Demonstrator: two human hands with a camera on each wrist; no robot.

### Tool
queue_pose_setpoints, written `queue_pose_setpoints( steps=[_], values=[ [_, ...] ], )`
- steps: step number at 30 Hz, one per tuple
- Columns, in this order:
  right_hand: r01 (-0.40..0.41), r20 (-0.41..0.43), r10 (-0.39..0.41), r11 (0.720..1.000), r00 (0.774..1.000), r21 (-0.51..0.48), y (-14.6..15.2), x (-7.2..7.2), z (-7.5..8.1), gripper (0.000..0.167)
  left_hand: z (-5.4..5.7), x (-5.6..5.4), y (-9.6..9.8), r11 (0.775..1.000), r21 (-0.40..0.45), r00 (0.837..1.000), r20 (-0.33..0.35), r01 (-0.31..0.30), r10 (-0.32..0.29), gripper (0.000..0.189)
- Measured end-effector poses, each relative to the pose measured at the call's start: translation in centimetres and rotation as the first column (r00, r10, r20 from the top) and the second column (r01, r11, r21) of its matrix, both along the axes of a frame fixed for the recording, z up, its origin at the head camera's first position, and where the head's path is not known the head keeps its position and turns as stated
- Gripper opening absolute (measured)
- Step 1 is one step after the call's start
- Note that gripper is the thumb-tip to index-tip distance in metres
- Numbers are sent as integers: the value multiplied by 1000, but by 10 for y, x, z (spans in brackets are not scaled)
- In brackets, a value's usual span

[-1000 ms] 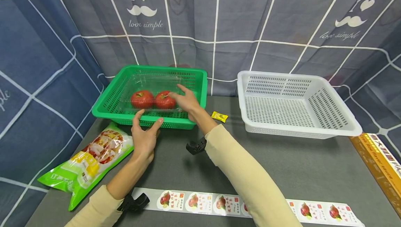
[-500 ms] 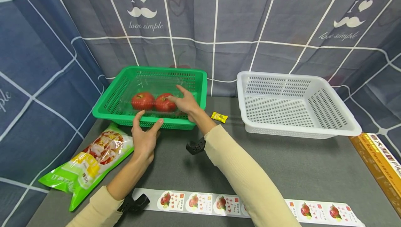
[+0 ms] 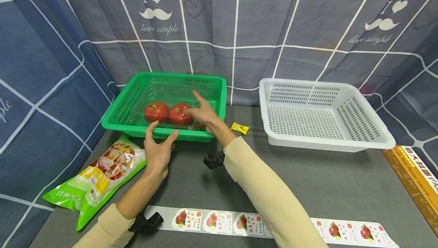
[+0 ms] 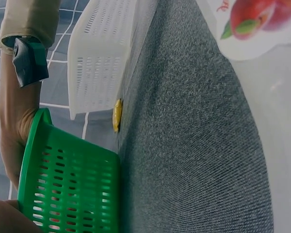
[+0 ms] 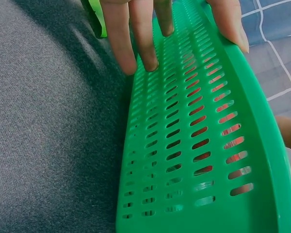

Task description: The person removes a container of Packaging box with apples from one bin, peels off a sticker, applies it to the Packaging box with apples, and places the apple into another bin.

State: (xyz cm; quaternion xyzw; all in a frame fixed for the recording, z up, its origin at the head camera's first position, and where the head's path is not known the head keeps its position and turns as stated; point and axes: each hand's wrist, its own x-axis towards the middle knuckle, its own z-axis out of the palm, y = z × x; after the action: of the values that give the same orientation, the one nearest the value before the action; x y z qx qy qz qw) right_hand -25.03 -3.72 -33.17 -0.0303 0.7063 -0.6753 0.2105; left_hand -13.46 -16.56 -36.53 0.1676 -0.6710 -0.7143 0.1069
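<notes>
Two red apples [image 3: 156, 112] sit in a clear plastic box [image 3: 171, 94] inside the green basket [image 3: 219, 92], in the head view. My right hand [image 3: 204, 112] reaches over the basket's right part and holds the box's right end, its thumb beside the right apple and some fingers showing faintly through the plastic. At the basket's near side, my left hand [image 3: 159, 151] grips the wall. The right wrist view shows its fingers [image 5: 143, 34] against the slotted outer wall and its thumb over the rim.
A white basket [image 3: 328, 145] stands right of the green one, with a small yellow packet [image 3: 240, 128] between them. A green food bag [image 3: 99, 179] lies at left. A strip of apple stickers [image 3: 219, 222] runs along the front. An orange box [image 3: 412, 179] lies far right.
The clear box and its apples have shifted slightly toward the near side, with the right hand moving a little along with them. The left hand has stayed at the basket's near wall.
</notes>
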Motion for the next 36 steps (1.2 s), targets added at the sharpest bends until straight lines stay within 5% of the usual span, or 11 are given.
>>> queue_pose_setpoints(
  steps=[10, 27, 36],
  values=[
    [-32, 14, 32, 999, 999, 4, 1, -2, -2, 66, -3, -2, 1, 1000, -7, 1000, 3, -11, 11, 71],
    [93, -21, -97, 988, 995, -120, 1, 5, 1, 62, -3, -2, 0, 1000, -18, 1000, 12, -21, 22, 71],
    [171, -64, -188, 964, 980, -202, 10, 12, 21, 61, -3, -2, 0, 999, -32, 1000, 10, -21, 21, 71]
  ],
)
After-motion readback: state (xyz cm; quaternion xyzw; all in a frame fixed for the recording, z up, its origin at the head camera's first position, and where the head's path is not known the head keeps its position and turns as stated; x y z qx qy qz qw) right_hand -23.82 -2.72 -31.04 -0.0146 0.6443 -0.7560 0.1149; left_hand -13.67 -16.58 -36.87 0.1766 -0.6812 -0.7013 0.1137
